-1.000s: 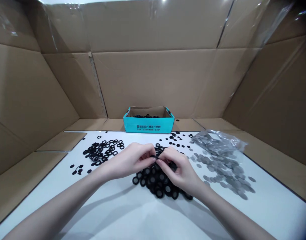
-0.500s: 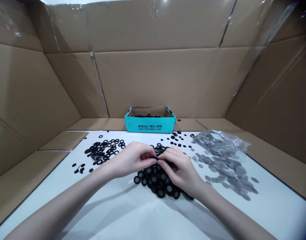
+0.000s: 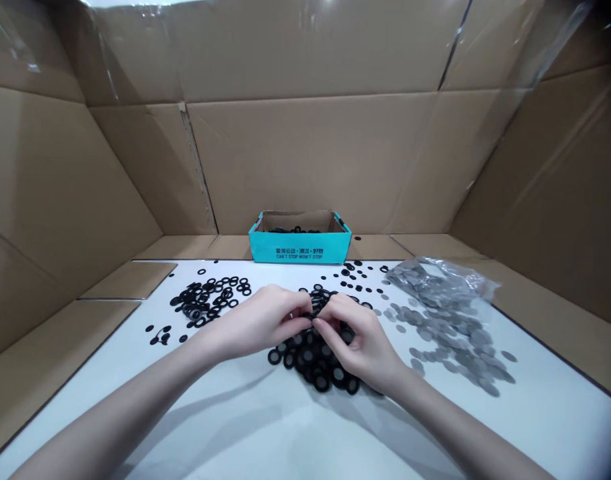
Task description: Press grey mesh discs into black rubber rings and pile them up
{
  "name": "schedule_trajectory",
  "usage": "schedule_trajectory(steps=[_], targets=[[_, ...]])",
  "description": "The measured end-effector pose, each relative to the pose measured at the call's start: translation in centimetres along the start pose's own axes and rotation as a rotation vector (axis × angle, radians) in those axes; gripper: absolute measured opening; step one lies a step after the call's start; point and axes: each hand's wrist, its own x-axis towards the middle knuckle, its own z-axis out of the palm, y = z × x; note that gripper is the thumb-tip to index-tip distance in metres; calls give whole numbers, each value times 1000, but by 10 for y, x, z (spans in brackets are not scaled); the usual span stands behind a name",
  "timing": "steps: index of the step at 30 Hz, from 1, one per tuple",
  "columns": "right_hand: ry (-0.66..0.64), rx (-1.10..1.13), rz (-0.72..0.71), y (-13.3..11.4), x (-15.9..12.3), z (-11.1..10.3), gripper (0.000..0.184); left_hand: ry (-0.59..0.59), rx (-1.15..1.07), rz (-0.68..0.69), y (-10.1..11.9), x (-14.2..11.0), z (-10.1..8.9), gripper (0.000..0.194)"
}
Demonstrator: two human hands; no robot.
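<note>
My left hand [image 3: 278,319] and my right hand [image 3: 358,337] meet above a pile of black rings with grey centres [image 3: 315,370]. Thumb and fingers of both hands pinch a small black ring [image 3: 309,317], mostly covered by the fingertips. Whether a grey disc sits inside it, I cannot tell. Loose black rings [image 3: 225,293] lie left of my left hand. To the right of my right hand, thin grey discs [image 3: 455,340] are spread over the white table [image 3: 265,427].
A turquoise box [image 3: 300,248] holding black pieces stands at the back. A clear plastic bag [image 3: 442,280] of grey discs lies at the right. Small black discs [image 3: 352,272] are scattered behind the pile. Cardboard walls [image 3: 305,160] enclose the back and sides.
Both hands stay nearly in place over the pile, with only slight finger movement around the black ring. The right fingers are a little more bent.
</note>
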Motion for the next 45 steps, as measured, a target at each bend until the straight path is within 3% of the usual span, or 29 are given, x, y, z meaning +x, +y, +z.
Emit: schedule_trajectory(steps=[6,10,17,25,34,41,45], targets=[[20,-59,-48,2,3,-6,12,84,-191,-45,1,0,2,9],[42,-35,-51,1,4,-8,15,141,-233,-31,1,1,4,12],[-24,-8,-33,3,4,-10,21,60,-260,-41,4,1,8,11],[-49,-10,-105,7,3,-9,22,62,-210,-17,4,1,10,11],[9,-165,-206,7,-1,-5,18,79,35,14,6,-2,9,15],[63,-59,-139,8,4,-10,10,191,-118,9,7,-1,10,6],[60,-48,-152,8,3,-10,14,207,-122,6,9,-1,10,8]])
